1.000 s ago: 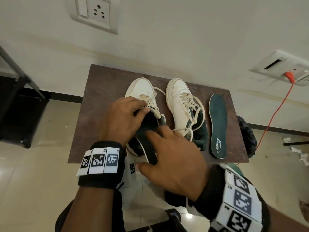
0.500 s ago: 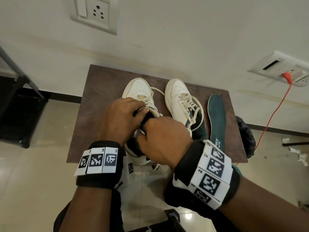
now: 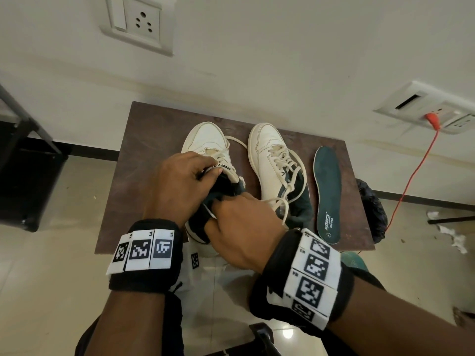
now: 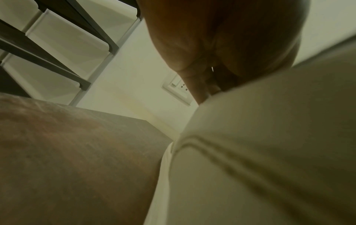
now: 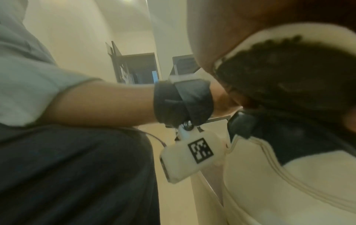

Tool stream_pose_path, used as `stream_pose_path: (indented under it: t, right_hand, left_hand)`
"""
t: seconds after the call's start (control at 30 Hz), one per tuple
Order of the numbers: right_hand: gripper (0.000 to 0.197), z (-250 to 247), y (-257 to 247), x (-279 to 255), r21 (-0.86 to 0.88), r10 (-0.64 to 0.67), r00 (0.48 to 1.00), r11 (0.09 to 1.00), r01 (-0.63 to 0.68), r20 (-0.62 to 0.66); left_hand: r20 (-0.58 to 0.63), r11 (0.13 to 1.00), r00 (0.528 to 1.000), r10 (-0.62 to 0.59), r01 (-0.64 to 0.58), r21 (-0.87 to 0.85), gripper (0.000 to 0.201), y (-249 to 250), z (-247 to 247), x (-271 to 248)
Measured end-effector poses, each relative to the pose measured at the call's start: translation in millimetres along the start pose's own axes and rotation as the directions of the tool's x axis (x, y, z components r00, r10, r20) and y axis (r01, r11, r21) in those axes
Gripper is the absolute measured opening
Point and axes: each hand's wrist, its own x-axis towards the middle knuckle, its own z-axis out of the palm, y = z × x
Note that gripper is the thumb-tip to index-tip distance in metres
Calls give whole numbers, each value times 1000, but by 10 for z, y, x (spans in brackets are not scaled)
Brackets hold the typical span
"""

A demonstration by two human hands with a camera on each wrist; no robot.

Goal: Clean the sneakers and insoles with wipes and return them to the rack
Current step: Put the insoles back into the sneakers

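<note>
Two white lace-up sneakers on the small dark brown desk [image 3: 159, 140], toes toward the far wall: left white sneaker [image 3: 205, 140] and right white sneaker [image 3: 267, 147], side by side, just apart. Two dark green foam insoles: one loose insole [image 3: 327, 186] flat on the desk, right of the right sneaker; a second insole [image 5: 289, 73], partly inside the left sneaker's opening. Left hand [image 3: 177, 186] over the left sneaker, its grip curled and pinching the tongue [image 3: 222, 169] up near the laces. Right hand [image 3: 244, 227] at the sneaker's heel, fingers curled around the second insole's near end. One white wall socket [image 3: 138, 23] on the far wall, left; one more socket plate [image 3: 431, 109] far right, with one orange cable [image 3: 411, 176] plugged in. Black shoe rack [image 4: 57, 45] at the left.
</note>
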Motion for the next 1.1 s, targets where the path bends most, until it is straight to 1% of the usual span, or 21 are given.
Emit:
stream_pose_path:
  t: [0.07,0.13,0.23,0.33,0.4,0.47,0.5,0.53,0.57,0.63,0.67,0.7,0.77,0.83,0.9,0.93,0.97,1.0,1.03,1.07,1.1]
  right_hand:
    - [34,45,-17,82,-14,9,1000,1000,-9,-21]
    - [36,26,-40,219,-13,24,1000,1000,-24,9]
    - [34,-70,-59,385,-30,3,994,1000,0,110]
    - [37,-254,-40,298,-76,-5,980,997,21,201]
    - [42,-380,-23,163,-110,-13,953,993,48,302]
    - [48,-426,-11,48,-158,5,914,985,65,407]
    - [49,-411,-12,13,-178,6,909,981,76,417]
    - [49,-384,-21,-10,-200,10,917,977,76,398]
    - [46,-355,-36,-21,-213,12,939,975,65,344]
    - [40,-317,-60,17,-189,-47,984,979,80,174]
    - [36,-297,-58,59,-164,-97,989,980,114,112]
    - [31,-273,-38,115,-131,-135,985,980,148,106]
    - [24,-179,34,248,-81,-152,964,982,173,216]
    - [29,-80,72,357,-51,-150,937,983,174,314]
    - [49,31,59,430,-58,-146,924,982,177,354]
    - [61,93,61,464,-80,-136,901,980,184,412]
    - [73,144,64,487,-95,-142,891,975,201,432]
    - [82,175,58,513,-96,-151,896,973,208,418]
    - [86,185,60,539,-104,-117,900,979,176,421]
    - [79,193,64,560,-133,-73,893,980,146,444]
    - [65,193,50,588,-159,-38,887,979,124,460]
  left_hand:
    - [-2,1000,1000,-2,2,-10,17,4,-1,4]
    - [-12,999,1000,-14,13,-37,16,-4,-15,3]
    - [-18,999,999,-34,33,-43,16,-53,-37,8]
    - [-16,999,1000,-24,23,-32,20,-50,-16,7]
    - [-10,998,999,-45,45,-37,23,-42,-1,13]
    - [-7,998,999,-47,47,-42,23,-43,4,8]
    - [-7,998,999,-47,46,-46,23,-43,0,4]
    - [-10,997,999,-50,49,-52,23,-38,-2,1]
    - [-15,997,998,-55,54,-59,23,-34,-2,-1]
    - [-18,997,998,-58,57,-58,22,-26,0,-1]
    - [-17,997,998,-53,52,-51,22,-29,1,-2]
    - [-13,998,999,-49,48,-43,22,-34,-6,-3]
    - [0,998,998,-57,57,-38,24,-46,-22,-9]
    - [5,997,998,-66,66,-51,23,-42,-45,-17]
    - [1,997,999,-52,52,-49,21,-31,-49,-18]
    - [2,998,999,-45,45,-43,20,-24,-48,-16]
    - [2,998,999,-39,39,-40,21,-19,-47,-12]
    - [3,999,1000,-31,31,-37,21,-18,-47,-8]
    - [6,1000,1000,-16,16,-27,21,-16,-50,-6]
    - [13,1000,1000,-2,2,-7,20,-13,-53,-6]
    - [21,1000,1000,8,-9,15,19,-13,-58,-7]
